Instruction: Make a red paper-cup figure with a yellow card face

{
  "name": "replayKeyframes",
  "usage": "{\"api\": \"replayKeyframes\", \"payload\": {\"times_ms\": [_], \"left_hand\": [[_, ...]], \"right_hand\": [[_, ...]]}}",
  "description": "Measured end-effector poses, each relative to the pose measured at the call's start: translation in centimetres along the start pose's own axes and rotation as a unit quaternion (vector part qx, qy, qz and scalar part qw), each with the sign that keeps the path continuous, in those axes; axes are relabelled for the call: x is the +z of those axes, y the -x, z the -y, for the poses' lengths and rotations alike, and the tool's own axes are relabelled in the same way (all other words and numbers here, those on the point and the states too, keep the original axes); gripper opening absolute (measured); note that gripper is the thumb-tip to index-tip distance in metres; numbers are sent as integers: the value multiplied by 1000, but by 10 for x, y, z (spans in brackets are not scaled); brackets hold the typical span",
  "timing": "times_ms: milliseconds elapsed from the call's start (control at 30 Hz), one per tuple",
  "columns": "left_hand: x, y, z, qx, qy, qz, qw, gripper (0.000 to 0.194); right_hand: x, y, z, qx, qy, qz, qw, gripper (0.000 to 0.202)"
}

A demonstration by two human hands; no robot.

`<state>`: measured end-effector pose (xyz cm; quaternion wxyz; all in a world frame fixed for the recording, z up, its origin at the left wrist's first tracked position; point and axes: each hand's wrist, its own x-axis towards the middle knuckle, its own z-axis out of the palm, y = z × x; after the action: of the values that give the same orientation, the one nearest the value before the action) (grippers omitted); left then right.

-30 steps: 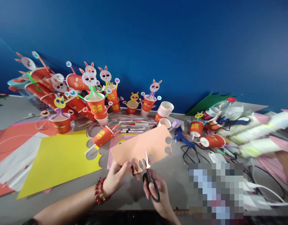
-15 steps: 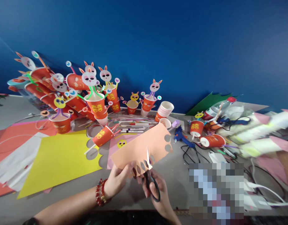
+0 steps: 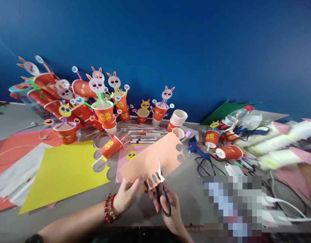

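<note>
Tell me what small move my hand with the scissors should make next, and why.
Probably a gentle squeeze to close the scissors: your right hand grips them with one blade over the peach paper, near its notched edge, while your left hand holds that sheet, thumb on top.

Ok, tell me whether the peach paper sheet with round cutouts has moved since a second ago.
Yes: judged against the round yellow paper disc, the peach paper sheet's nearby upper edge has shifted lower in view, uncovering more disc.
</note>
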<state>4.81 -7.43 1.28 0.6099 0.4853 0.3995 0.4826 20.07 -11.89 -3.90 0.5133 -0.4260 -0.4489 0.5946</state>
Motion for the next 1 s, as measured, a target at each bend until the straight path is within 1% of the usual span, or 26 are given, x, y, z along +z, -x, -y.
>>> {"api": "replayKeyframes", "payload": {"times_ms": [167,267,333,567,733,867,1000], "left_hand": [[0,1,8,5,-21,-24,999,41],[0,2,13,4,-13,-56,998,29],[0,2,15,2,-12,-67,998,23],[1,1,15,0,-26,-77,997,20],[2,0,19,-5,-18,-107,994,18],[3,-2,12,-3,-23,-89,996,22],[1,-4,4,-15,-28,-39,999,29]], "right_hand": [[3,-1,-1,2,-3,-8,1000,53],[3,-2,-2,3,-9,-12,1000,52],[4,-2,-1,2,-7,-13,1000,51],[4,-3,3,3,21,-12,1000,52],[4,-3,5,6,19,-15,1000,50],[3,-5,6,10,29,-15,999,48],[2,-6,9,16,39,-4,999,49]]}}
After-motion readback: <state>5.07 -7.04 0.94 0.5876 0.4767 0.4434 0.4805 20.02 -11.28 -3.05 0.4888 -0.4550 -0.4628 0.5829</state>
